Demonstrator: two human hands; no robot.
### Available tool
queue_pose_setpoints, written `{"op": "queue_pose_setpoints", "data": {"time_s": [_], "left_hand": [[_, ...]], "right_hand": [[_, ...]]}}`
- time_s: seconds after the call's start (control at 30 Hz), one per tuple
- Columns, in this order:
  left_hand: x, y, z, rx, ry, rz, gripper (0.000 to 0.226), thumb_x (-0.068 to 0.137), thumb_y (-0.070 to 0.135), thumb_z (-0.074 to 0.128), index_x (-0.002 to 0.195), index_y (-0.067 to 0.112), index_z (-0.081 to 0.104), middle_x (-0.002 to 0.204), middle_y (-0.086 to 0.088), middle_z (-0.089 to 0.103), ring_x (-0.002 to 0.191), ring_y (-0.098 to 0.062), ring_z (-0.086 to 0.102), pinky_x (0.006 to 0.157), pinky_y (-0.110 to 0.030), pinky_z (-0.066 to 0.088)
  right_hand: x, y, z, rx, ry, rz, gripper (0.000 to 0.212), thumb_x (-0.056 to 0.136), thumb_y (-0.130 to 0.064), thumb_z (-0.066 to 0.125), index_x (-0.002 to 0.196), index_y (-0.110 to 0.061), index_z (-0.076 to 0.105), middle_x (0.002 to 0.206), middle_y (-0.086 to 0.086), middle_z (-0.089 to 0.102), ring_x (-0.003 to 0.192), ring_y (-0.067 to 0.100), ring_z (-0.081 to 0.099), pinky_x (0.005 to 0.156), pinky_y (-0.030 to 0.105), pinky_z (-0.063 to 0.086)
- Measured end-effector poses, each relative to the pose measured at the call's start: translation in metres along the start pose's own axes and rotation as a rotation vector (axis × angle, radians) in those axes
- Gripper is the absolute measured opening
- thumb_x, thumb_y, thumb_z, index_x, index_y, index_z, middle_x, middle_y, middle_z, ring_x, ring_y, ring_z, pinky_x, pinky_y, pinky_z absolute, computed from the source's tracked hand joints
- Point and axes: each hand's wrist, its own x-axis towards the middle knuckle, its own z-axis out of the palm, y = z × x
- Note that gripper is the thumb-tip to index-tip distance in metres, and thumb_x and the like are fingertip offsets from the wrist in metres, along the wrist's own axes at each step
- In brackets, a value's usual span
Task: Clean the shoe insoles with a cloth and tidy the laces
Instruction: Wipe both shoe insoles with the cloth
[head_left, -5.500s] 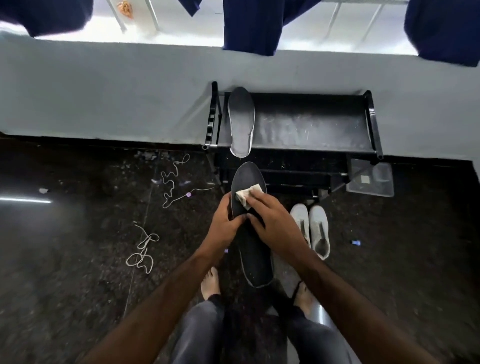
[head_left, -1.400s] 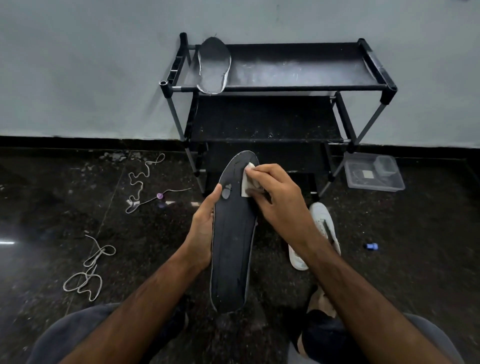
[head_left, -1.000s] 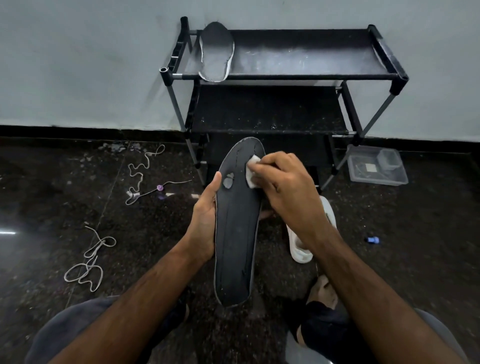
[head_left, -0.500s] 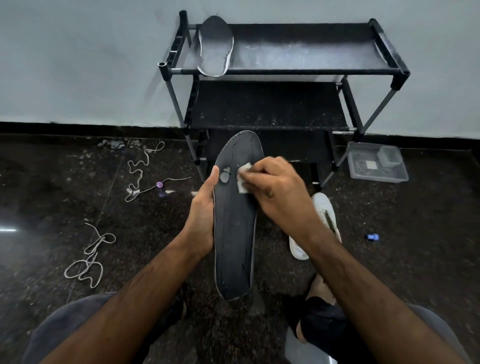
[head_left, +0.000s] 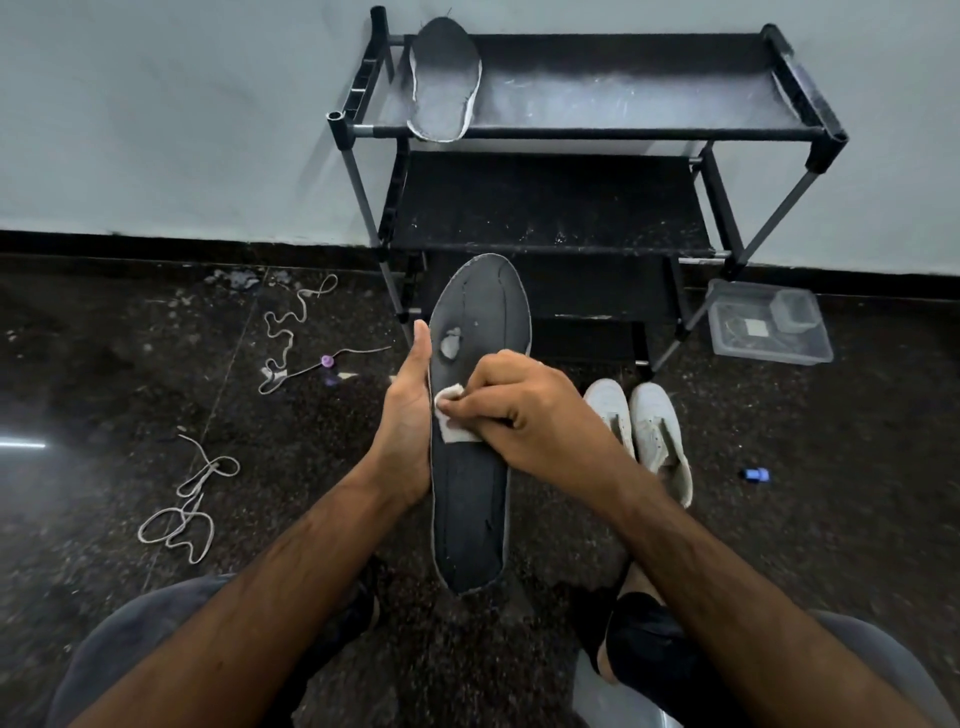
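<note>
The left hand (head_left: 402, 431) gripped the long dark foam insole (head_left: 475, 467) upright above the floor while the right hand (head_left: 524, 415) pinched a small white cloth (head_left: 451, 415) against its middle, mid-wipe; next probably a stroke toward the heel.

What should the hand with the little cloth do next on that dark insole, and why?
Probably slide the cloth up toward the pale worn patch near the toe. The right hand presses the cloth on the middle of the insole, just below that patch, while the left hand steadies the insole's edge, so it is likely close and easy to reach.
</note>
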Motion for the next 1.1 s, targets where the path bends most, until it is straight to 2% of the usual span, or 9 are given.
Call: {"op": "queue_pose_setpoints", "data": {"time_s": [0.17, 0.3, 0.53, 0.63, 0.77, 0.87, 0.93, 1.0, 1.1], "left_hand": [[0.001, -0.012, 0.006, 0.051, 0.024, -0.017, 0.072, 0.101, 0.063, 0.026, 0.121, 0.010, 0.071, 0.119, -0.017, 0.070, 0.111, -0.024, 0.068, 0.091, -0.034, 0.057], [0.000, -0.007, 0.005, 0.003, 0.005, -0.037, 0.080, 0.098, 0.066, 0.029, 0.093, 0.004, 0.079, 0.089, -0.016, 0.073, 0.085, -0.022, 0.075, 0.071, -0.030, 0.061], [0.001, -0.018, 0.008, 0.127, 0.032, -0.059, 0.066, 0.102, 0.060, 0.030, 0.111, 0.013, 0.075, 0.109, -0.013, 0.073, 0.104, -0.021, 0.070, 0.088, -0.032, 0.058], [0.001, -0.006, 0.006, 0.092, 0.055, -0.040, 0.071, 0.100, 0.063, 0.031, 0.103, 0.009, 0.078, 0.100, -0.016, 0.073, 0.096, -0.024, 0.072, 0.080, -0.033, 0.060], [0.000, 0.007, 0.000, 0.064, 0.081, -0.012, 0.075, 0.098, 0.066, 0.034, 0.129, 0.004, 0.065, 0.123, -0.019, 0.067, 0.113, -0.029, 0.066, 0.096, -0.037, 0.056], [0.002, -0.002, 0.005, 0.093, 0.068, -0.015, 0.069, 0.101, 0.060, 0.033, 0.133, 0.005, 0.060, 0.122, -0.019, 0.066, 0.113, -0.027, 0.064, 0.107, -0.039, 0.047], [0.003, -0.005, 0.008, 0.147, 0.081, 0.009, 0.067, 0.102, 0.058, 0.031, 0.130, 0.006, 0.063, 0.120, -0.018, 0.069, 0.109, -0.025, 0.067, 0.102, -0.036, 0.051], [0.003, 0.000, 0.007, 0.121, 0.084, 0.016, 0.070, 0.101, 0.060, 0.032, 0.125, 0.005, 0.068, 0.120, -0.020, 0.069, 0.108, -0.027, 0.069, 0.097, -0.036, 0.055], [0.003, 0.010, 0.000, 0.094, 0.101, 0.011, 0.079, 0.099, 0.065, 0.032, 0.133, 0.001, 0.061, 0.137, -0.024, 0.060, 0.126, -0.032, 0.059, 0.106, -0.041, 0.050]], "right_hand": [[0.002, 0.013, -0.005, -0.107, 0.266, 0.151, 0.009, 0.093, -0.011, 0.074, 0.099, -0.008, 0.080, 0.086, 0.003, 0.067, 0.078, 0.023, 0.060, 0.070, 0.044, 0.052], [0.000, -0.006, 0.002, -0.005, 0.125, 0.042, 0.011, 0.092, -0.009, 0.073, 0.100, -0.006, 0.080, 0.090, 0.005, 0.068, 0.082, 0.020, 0.063, 0.073, 0.035, 0.054], [0.003, 0.006, -0.003, -0.075, 0.321, 0.214, 0.016, 0.091, -0.008, 0.073, 0.106, -0.007, 0.077, 0.094, 0.004, 0.067, 0.088, 0.023, 0.065, 0.078, 0.042, 0.056], [-0.002, -0.004, 0.004, 0.037, 0.209, 0.157, 0.015, 0.092, -0.008, 0.073, 0.106, -0.006, 0.078, 0.094, 0.005, 0.067, 0.089, 0.020, 0.066, 0.079, 0.039, 0.057], [-0.002, -0.005, 0.003, -0.017, -0.005, 0.015, 0.008, 0.091, -0.012, 0.076, 0.097, -0.010, 0.081, 0.087, 0.000, 0.067, 0.081, 0.017, 0.062, 0.071, 0.040, 0.054], [0.003, 0.012, -0.007, -0.215, 0.151, 0.075, 0.007, 0.090, -0.011, 0.076, 0.097, -0.011, 0.080, 0.086, 0.002, 0.067, 0.078, 0.023, 0.060, 0.068, 0.046, 0.051], [0.003, 0.018, -0.013, -0.202, 0.224, 0.155, 0.010, 0.091, -0.010, 0.075, 0.100, -0.011, 0.080, 0.089, 0.003, 0.067, 0.081, 0.025, 0.060, 0.071, 0.047, 0.051], [0.000, 0.010, -0.009, -0.131, 0.131, 0.095, 0.010, 0.090, -0.010, 0.076, 0.099, -0.011, 0.081, 0.089, 0.003, 0.067, 0.082, 0.020, 0.060, 0.074, 0.037, 0.051], [-0.003, 0.000, -0.002, -0.081, -0.089, -0.031, 0.010, 0.089, -0.009, 0.077, 0.097, -0.012, 0.081, 0.087, 0.003, 0.066, 0.081, 0.015, 0.056, 0.077, 0.022, 0.042]]}}
